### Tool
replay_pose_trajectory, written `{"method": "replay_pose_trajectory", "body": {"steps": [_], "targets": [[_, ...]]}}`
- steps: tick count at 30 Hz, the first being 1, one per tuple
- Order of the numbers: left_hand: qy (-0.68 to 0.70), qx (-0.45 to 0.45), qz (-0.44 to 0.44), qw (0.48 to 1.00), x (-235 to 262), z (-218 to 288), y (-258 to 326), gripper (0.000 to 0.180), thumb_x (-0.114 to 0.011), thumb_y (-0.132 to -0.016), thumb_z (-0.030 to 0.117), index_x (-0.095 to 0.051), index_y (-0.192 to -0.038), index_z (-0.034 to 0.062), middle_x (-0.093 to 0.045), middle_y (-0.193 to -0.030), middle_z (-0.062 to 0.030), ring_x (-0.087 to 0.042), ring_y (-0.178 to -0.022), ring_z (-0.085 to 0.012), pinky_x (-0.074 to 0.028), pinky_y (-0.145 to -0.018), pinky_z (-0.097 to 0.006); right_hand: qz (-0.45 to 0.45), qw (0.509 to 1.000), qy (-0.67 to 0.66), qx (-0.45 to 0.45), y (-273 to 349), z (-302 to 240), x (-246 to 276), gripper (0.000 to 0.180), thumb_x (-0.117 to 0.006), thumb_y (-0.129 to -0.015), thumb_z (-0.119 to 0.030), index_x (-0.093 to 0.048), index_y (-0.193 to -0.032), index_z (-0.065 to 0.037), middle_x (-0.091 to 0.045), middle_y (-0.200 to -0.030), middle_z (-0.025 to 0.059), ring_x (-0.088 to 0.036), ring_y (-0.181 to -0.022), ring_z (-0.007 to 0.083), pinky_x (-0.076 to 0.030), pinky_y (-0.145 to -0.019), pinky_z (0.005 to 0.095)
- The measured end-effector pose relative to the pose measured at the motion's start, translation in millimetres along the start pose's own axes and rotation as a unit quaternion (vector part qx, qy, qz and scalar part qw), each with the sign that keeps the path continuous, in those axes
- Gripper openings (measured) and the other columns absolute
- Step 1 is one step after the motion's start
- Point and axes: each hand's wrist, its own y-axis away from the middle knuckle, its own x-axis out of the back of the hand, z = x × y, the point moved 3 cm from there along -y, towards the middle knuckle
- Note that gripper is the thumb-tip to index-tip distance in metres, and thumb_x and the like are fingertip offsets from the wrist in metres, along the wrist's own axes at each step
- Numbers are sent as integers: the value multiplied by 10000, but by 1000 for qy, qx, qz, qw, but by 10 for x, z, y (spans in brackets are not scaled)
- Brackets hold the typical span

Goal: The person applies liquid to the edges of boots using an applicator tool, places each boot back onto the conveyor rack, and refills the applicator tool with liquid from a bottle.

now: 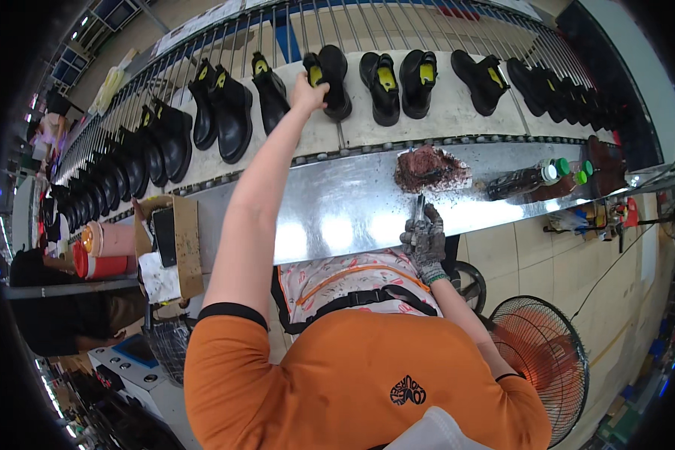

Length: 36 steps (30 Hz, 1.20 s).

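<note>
Left hand point(309, 95) curls round a black ankle boot point(337, 84) toward far edge of conveyor point(444, 99), gloved right hand point(425, 238) closes on slim tool point(420, 205), possibly a brush; judged pick-up, next needing steady lift.

Left hand point(307, 94): bare, placed well forward of the right, thumb spread rightward, finger closure unclear; left arm point(251, 214) extended nearly straight behind. Right hand point(425, 241): grey-gloved, held nearer the torso, fingers curled closed; right forearm point(461, 319) angled back, rightward of that hand.
</note>
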Motion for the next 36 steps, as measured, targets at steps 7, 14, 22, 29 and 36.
{"method": "replay_pose_trajectory", "body": {"steps": [7, 14, 22, 29, 36], "targets": [[-106, -196, -50, 974, 237, 531, 152, 546, -716, -720, 266, -567, -1193, 38, -643, -952, -121, -637, -864, -223, -502, -782, -316, 6, 995, -41, -86, -147, 41, 236, 282, -432, -918, -408, -477, -1165, -281, -542, -658, 33, -508, -453, 176, -386, -356, 298], [236, -428, -263, 832, 2154, 1519, 3271, 233, -541, -866, 217, -627, -913, 5, -578, -686, -56, -590, -620, -132, -457, -548, -240, 44, 993, 105, 32, -137, 34, -53, 404, -379, -943, -382, -343, -1327, -260, -537, -648, 35, -490, -434, 158, -423, -395, 288], [-54, -815, -475, 328, 2260, 1900, 4403, 472, -403, -812, 327, -630, -656, -56, -594, -571, -143, -563, -446, -182, -381, -343, -239, 104, 951, 275, 98, -184, 33, 166, 564, -534, -845, -50, -324, -1366, -105, -543, -724, 6, -501, -524, 84, -431, -474, 227], [82, -817, -511, 253, 2258, 1859, 4307, 219, -538, -758, 178, -586, -691, -25, -590, -607, -115, -576, -509, -190, -416, -399, -250, 100, 916, 353, 160, -23, 4, 49, 633, -535, -838, -24, -274, -1368, -251, -536, -753, 57, -517, -507, 142, -395, -380, 258], [202, -711, -628, 243, 2195, 1822, 4239, 260, -487, -899, 279, -517, -819, 33, -599, -709, -105, -614, -624, -233, -486, -477, -307, 124, 918, 352, 133, 95, -42, -99, 560, -536, -866, -67, -306, -1373, -129, -545, -731, 14, -510, -537, 80, -401, -437, 232]]}}
